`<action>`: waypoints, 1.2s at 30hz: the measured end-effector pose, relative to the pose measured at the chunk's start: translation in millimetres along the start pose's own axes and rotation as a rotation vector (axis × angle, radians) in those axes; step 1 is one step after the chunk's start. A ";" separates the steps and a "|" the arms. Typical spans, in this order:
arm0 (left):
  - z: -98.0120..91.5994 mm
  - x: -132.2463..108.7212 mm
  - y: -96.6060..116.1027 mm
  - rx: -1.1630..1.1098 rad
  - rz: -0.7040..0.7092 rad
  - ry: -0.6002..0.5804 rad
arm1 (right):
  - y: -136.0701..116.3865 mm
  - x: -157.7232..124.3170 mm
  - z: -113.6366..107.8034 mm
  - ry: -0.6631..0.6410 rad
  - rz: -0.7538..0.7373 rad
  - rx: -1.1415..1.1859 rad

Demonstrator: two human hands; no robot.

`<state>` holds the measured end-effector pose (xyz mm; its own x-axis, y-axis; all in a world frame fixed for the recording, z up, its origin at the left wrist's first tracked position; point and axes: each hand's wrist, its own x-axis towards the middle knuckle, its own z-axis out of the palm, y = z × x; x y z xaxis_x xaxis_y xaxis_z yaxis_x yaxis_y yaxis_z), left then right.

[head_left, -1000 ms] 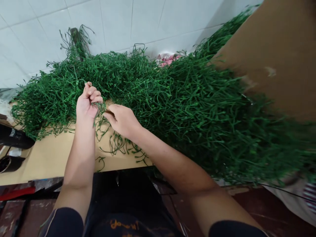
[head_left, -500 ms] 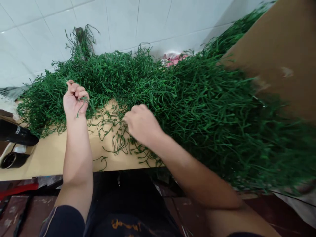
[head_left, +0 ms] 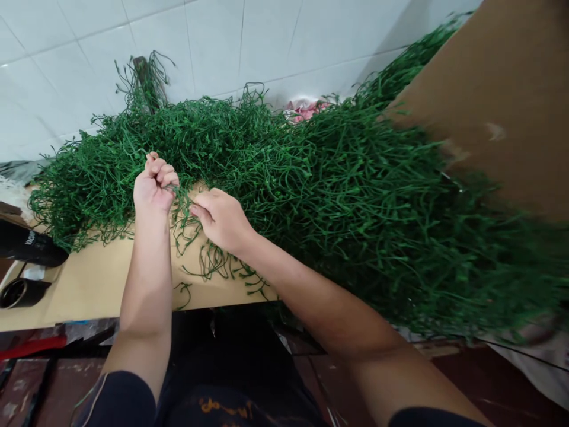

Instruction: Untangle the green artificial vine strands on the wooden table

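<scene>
A big heap of thin green stems (head_left: 284, 160) with small knobbed tips spreads over a tan board (head_left: 102, 279). My left hand (head_left: 156, 181) is closed, palm up, in front of the heap's left part, with green strands coming out by its fingers. Just right of it, my right hand (head_left: 217, 216) is closed in a pinch at the same strands, its fingertips pointing left. A few loose stems (head_left: 213, 261) lie on the board below my right hand.
A black cylinder with white lettering (head_left: 33, 243) and a dark round cup-like part (head_left: 22, 293) are at the left edge. Brown cardboard (head_left: 502, 101) leans at the right. White tiles (head_left: 213, 47) stand behind; a pink item (head_left: 306, 110) shows beyond the heap.
My right hand has moved left, off the heap's edge, up to the strands at my left hand. My left hand has shifted slightly right and stays closed.
</scene>
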<state>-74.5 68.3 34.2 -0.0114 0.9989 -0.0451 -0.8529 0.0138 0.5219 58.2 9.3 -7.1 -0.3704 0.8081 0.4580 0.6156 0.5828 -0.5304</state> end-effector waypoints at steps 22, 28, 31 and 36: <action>10.1 -12.9 -4.2 0.118 0.067 -0.074 | 21.7 -7.9 -50.8 0.286 0.041 -0.232; 17.0 -23.0 -15.3 0.141 0.051 -0.067 | -0.3 6.4 2.9 0.000 0.105 0.132; 13.1 -17.5 -10.6 0.129 0.017 -0.046 | -4.3 -5.4 -0.4 0.056 0.037 0.132; -1.9 -1.2 16.0 0.039 0.183 0.058 | -15.7 -38.7 -12.0 0.066 -0.249 0.045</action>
<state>-89.2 67.3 41.0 -0.1953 0.9807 0.0056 -0.8128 -0.1650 0.5586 71.1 -32.1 -8.0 -0.4598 0.6327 0.6232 0.4790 0.7676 -0.4259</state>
